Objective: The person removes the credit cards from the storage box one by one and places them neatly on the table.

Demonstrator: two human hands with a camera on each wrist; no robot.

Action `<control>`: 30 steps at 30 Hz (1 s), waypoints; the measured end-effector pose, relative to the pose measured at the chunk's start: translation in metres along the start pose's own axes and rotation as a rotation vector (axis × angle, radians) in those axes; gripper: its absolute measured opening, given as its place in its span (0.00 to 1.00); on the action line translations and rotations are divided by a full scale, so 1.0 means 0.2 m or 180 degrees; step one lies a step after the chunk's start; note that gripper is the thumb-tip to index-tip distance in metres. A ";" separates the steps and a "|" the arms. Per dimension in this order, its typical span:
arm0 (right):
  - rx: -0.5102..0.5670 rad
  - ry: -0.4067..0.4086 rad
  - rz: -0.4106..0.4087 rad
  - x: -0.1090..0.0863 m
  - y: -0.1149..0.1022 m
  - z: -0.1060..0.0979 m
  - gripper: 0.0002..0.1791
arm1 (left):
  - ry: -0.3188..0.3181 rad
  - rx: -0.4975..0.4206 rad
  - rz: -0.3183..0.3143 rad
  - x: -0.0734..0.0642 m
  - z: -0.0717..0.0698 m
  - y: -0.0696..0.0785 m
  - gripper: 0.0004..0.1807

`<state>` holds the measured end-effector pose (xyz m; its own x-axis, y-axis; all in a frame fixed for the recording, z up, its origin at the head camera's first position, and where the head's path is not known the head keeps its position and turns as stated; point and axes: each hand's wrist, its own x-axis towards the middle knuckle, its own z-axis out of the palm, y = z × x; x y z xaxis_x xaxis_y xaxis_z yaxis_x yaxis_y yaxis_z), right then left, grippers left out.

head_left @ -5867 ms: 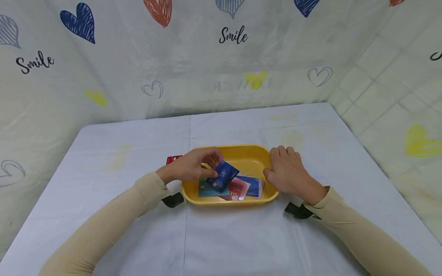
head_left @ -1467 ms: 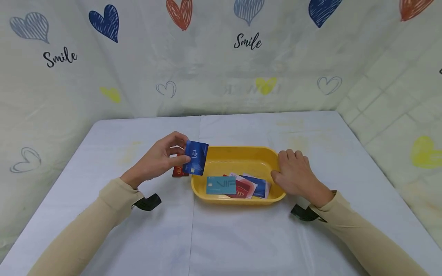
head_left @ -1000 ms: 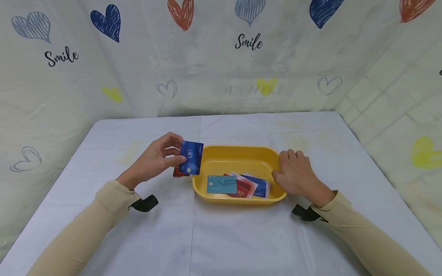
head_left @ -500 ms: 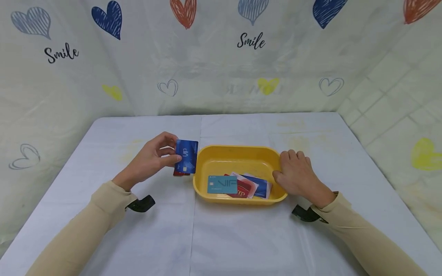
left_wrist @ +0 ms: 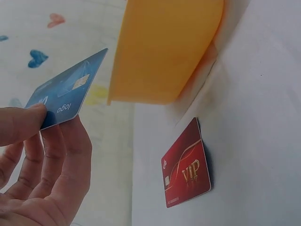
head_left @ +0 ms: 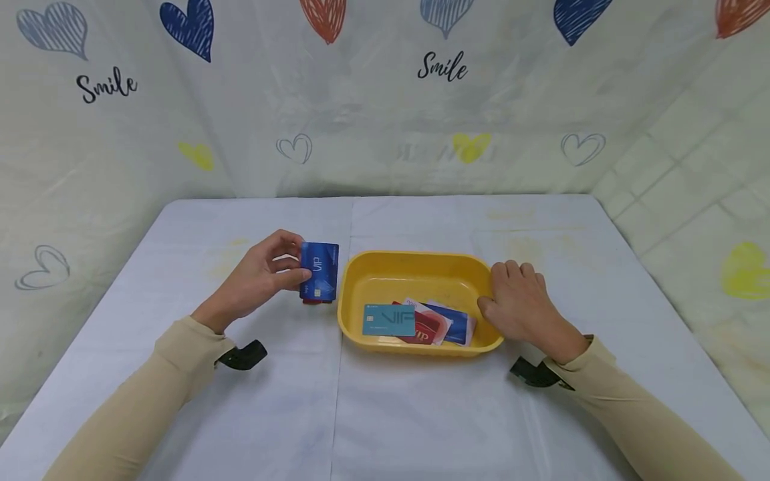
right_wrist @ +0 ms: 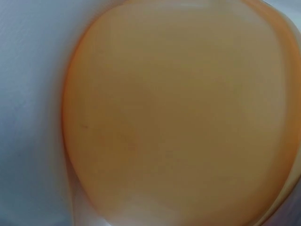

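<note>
Between thumb and fingers, my left hand point(head_left: 257, 277) pinches a blue VIP card point(head_left: 319, 271), held up above the table left of the yellow tray point(head_left: 415, 349). The left wrist view shows this blue card point(left_wrist: 70, 89) tilted, its chip and "logo" print visible. Below it a red VIP card point(left_wrist: 188, 167) lies flat on the table beside the tray's outer wall point(left_wrist: 160, 52); in the head view the blue card mostly covers it. At the tray's right end my right hand point(head_left: 522, 300) grips the rim. Inside the tray lies a teal VIP card point(head_left: 388, 320).
Right of the teal card, a red card point(head_left: 418, 327), a pinkish card point(head_left: 444, 324) and a blue card point(head_left: 456, 323) overlap in the tray. White cloth point(head_left: 409, 414) covers the table. A heart-patterned sheet point(head_left: 361, 120) hangs behind its far edge.
My left hand has lifted the blue card out of the tray and carried it left, over the red card on the table. The right hand has stayed at the tray's rim.
</note>
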<state>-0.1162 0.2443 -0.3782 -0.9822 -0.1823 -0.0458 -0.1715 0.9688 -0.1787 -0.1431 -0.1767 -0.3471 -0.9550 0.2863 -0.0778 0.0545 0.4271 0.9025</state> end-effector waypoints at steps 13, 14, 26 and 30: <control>0.0017 -0.0009 0.0007 0.00 0.00 0.00 0.14 | 0.0094 -0.0073 -0.0055 -0.02 -0.03 -0.03 0.28; 0.0012 -0.0013 0.0013 0.00 0.01 0.00 0.14 | 0.0096 -0.0071 -0.0059 -0.02 -0.03 -0.03 0.28; 0.0010 -0.0023 0.0010 0.00 0.01 0.00 0.16 | 0.0150 -0.0047 -0.0208 -0.02 -0.06 -0.07 0.30; 0.0021 -0.0026 0.0003 0.00 0.00 0.00 0.16 | 0.0190 0.0001 -0.0290 -0.01 -0.06 -0.09 0.31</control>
<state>-0.1165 0.2447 -0.3774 -0.9817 -0.1828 -0.0539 -0.1701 0.9679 -0.1853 -0.1452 -0.1957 -0.3575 -0.9717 0.1947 -0.1340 -0.0331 0.4494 0.8927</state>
